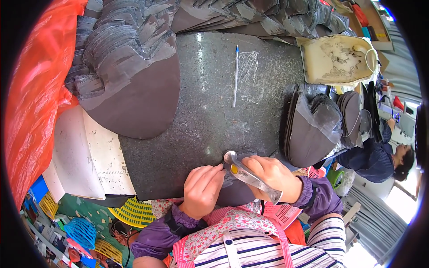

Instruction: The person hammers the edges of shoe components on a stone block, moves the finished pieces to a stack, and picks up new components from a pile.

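Observation:
My right hand (272, 176) is closed around a metal hand tool (254, 178) with a round, shiny end and a yellow mark. The tool lies slantwise, its round end pointing towards my left fingertips. Close beside it, my left hand (203, 187) has its fingers pinched together; what they hold, if anything, is too small to make out. Between and below both hands shows a dark brown flat piece (232, 195) with a greyish edge, at the near side of the dark tabletop (205, 120). My hands cover part of this piece.
Overlapping dark cut pieces (138, 94) fill the left and back. More pieces (308, 134) are stacked at right, near a cream plastic tray (335, 60). A blue-capped pen (236, 76) lies mid-table. Red plastic sheeting (40, 94) hangs left. Another person (375, 156) sits farther right.

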A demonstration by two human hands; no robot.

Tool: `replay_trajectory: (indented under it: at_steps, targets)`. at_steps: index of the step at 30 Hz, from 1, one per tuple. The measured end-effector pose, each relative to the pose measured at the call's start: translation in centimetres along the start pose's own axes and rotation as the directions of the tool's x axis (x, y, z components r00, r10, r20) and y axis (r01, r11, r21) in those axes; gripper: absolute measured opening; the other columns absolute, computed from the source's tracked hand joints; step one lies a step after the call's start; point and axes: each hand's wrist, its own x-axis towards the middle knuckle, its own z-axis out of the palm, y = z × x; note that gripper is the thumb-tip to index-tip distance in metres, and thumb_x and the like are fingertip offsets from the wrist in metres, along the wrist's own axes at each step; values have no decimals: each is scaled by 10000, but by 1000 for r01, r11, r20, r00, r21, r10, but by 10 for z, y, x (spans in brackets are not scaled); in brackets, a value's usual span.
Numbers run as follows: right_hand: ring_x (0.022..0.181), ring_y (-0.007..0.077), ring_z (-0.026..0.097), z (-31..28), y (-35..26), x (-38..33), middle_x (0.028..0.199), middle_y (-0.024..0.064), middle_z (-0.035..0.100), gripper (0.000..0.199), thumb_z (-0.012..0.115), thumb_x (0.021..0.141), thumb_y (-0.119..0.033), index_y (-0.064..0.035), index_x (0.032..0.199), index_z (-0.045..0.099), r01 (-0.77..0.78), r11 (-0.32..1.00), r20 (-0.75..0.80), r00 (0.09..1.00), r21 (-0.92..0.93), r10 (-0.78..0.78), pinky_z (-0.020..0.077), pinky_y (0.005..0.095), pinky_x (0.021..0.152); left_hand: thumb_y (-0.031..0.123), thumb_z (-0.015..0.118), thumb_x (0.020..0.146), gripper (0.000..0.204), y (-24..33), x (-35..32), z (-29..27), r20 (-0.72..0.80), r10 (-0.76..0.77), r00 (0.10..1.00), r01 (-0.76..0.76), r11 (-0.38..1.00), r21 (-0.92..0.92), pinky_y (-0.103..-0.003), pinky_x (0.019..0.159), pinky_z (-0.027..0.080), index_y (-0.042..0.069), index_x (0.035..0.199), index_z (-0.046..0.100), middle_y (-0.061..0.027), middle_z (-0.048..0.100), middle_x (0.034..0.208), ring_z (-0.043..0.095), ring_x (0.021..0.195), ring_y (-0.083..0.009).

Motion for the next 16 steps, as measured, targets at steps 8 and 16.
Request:
replay_trajectory:
  at_steps: [8, 16]
  targets:
    - [773, 380, 616, -4, -4, 5, 874, 184, 545, 417, 643, 688, -59, 35, 1053, 467, 84, 995, -29, 996, -52, -85, 518, 445, 649, 80, 589, 754, 254, 16, 6, -3, 287, 197, 938, -306, 859, 410, -360, 816, 527, -85, 931, 667, -212, 670, 989, 637, 908, -281]
    - [725, 310, 633, -12, -5, -12, 819, 130, 546, 210, 575, 766, -101, -4, 928, 483, -61, 924, -188, 982, -377, -12, 525, 409, 619, 55, 606, 717, 294, 19, 10, -1, 322, 212, 923, -338, 847, 411, -390, 846, 524, -76, 974, 666, -232, 657, 1039, 636, 940, -312]
